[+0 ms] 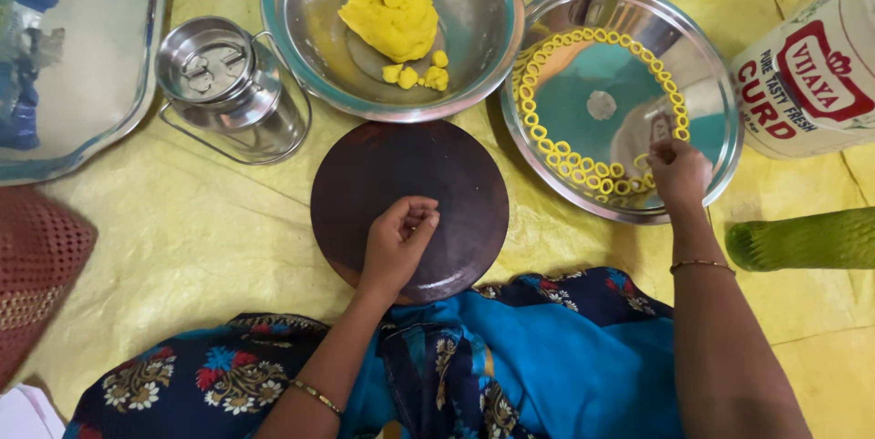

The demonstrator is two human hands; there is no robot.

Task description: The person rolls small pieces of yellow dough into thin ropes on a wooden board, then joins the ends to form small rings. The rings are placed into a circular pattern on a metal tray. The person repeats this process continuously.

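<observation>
Centrally, bowl (301, 56) holds dough (392, 12) — plate (706, 83), rings (547, 145).

Crinkled yellow sheet (210, 229) spread across the floor, evenly lit from above

Cut off at the upper left edge: steel tray (137, 56), contents blurred. Cropped at the right edge: white tub (811, 74) and green roll (802, 238). Hidden inside the curled right hand (679, 170): fingertips, over the ring-lined plate (720, 111). Too small to tell: anything pinched in the left hand (399, 240). Red mesh (36, 266) clipped at left.
</observation>
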